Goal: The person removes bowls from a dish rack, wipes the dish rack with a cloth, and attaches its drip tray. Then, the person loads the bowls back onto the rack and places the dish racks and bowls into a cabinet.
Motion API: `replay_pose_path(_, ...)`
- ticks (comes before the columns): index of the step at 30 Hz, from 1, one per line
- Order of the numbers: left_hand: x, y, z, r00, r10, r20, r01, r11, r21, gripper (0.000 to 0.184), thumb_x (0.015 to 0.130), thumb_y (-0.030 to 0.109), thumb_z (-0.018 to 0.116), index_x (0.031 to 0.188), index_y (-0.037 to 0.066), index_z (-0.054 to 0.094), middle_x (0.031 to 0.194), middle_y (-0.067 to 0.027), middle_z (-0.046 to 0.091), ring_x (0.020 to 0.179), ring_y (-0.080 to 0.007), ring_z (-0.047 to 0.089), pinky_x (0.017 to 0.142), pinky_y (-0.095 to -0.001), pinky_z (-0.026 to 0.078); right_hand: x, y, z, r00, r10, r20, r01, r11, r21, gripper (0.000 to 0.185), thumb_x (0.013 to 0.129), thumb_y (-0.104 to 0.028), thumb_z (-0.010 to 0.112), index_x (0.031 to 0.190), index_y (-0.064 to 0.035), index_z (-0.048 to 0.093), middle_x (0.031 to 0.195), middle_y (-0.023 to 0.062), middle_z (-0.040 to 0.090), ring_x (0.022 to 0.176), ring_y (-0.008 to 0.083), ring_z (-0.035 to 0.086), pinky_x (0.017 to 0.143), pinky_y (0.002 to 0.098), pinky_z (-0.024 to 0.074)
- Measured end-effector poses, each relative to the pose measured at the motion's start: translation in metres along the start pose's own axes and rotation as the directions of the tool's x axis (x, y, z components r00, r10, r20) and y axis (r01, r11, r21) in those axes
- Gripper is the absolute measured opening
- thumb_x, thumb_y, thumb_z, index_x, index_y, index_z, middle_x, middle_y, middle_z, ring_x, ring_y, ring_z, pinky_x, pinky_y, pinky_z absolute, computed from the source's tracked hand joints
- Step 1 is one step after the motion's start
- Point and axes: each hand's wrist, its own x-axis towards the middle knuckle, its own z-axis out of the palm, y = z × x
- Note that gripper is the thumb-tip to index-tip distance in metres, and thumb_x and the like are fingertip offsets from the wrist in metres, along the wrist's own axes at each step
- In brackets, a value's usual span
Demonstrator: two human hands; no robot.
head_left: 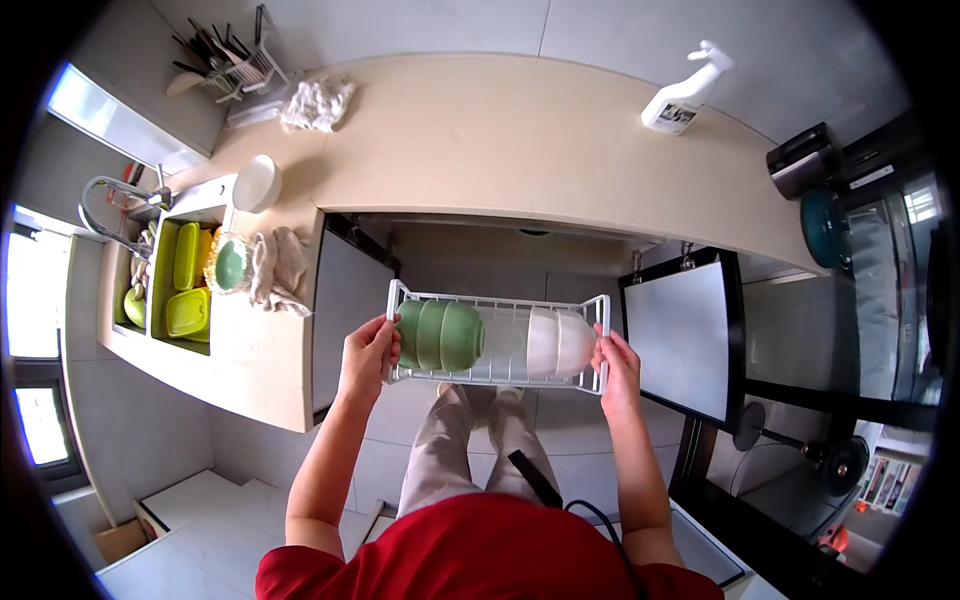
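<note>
Between my two hands hangs a white wire rack, held in front of the open cabinet. Several green bowls lie nested on their sides at its left end. White bowls are nested the same way at the right end, with a gap between the two stacks. My left hand is closed around the rack's left end, close to the green bowls. At the opposite end, my right hand grips the rack's frame beside the white bowls.
Cabinet doors stand open on both sides under the beige counter. At left is a sink holding green containers, near a white bowl and a cloth. A spray bottle stands at the back right.
</note>
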Motion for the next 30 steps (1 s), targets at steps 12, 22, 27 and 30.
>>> replay_pose_path(12, 0.193, -0.08, 0.0, 0.989, 0.13, -0.069, -0.131, 0.991, -0.013, 0.024, 0.09, 0.011, 0.054, 0.109, -0.004, 0.057, 0.077, -0.0014, 0.052, 0.06, -0.0048, 0.043, 0.049, -0.0166, 0.033, 0.191, 0.085, -0.009, 0.988, -0.129, 0.087, 0.134, 0.989, -0.061, 0.031, 0.09, -0.008, 0.051, 0.116, 0.0081, 0.053, 0.071, -0.0017, 0.045, 0.062, 0.0051, 0.039, 0.055, 0.0182, 0.0319)
replay_pose_path(22, 0.292, -0.069, 0.004, 0.968, 0.244, 0.058, -0.243, 0.97, -0.017, 0.024, 0.089, 0.01, 0.055, 0.106, -0.007, 0.055, 0.073, -0.0027, 0.052, 0.057, -0.0073, 0.041, 0.05, -0.0208, 0.032, 0.287, 0.082, 0.005, 0.967, -0.201, 0.154, 0.2, 0.98, 0.019, 0.029, 0.088, -0.004, 0.053, 0.113, 0.0108, 0.052, 0.08, 0.0041, 0.052, 0.066, 0.0076, 0.045, 0.056, 0.0212, 0.0358)
replay_pose_path(27, 0.325, -0.055, 0.022, 0.948, 0.298, 0.116, -0.296, 0.955, -0.032, 0.014, 0.089, 0.014, 0.056, 0.087, 0.0, 0.055, 0.069, 0.0003, 0.047, 0.056, -0.005, 0.035, 0.047, -0.0194, 0.026, 0.33, 0.08, 0.007, 0.97, -0.199, 0.14, 0.191, 0.979, 0.067, 0.017, 0.086, -0.001, 0.054, 0.1, 0.0082, 0.057, 0.081, 0.0068, 0.055, 0.065, 0.0105, 0.047, 0.056, 0.0226, 0.0373)
replay_pose_path(30, 0.355, -0.053, 0.023, 0.904, 0.385, 0.188, -0.379, 0.923, -0.067, 0.016, 0.087, 0.015, 0.057, 0.075, 0.009, 0.048, 0.063, 0.0009, 0.043, 0.055, -0.0064, 0.035, 0.048, -0.0201, 0.028, 0.351, 0.082, 0.007, 0.973, -0.205, 0.109, 0.202, 0.979, 0.042, 0.004, 0.087, -0.001, 0.053, 0.085, 0.0003, 0.055, 0.078, 0.0066, 0.054, 0.064, 0.0123, 0.047, 0.054, 0.0238, 0.0372)
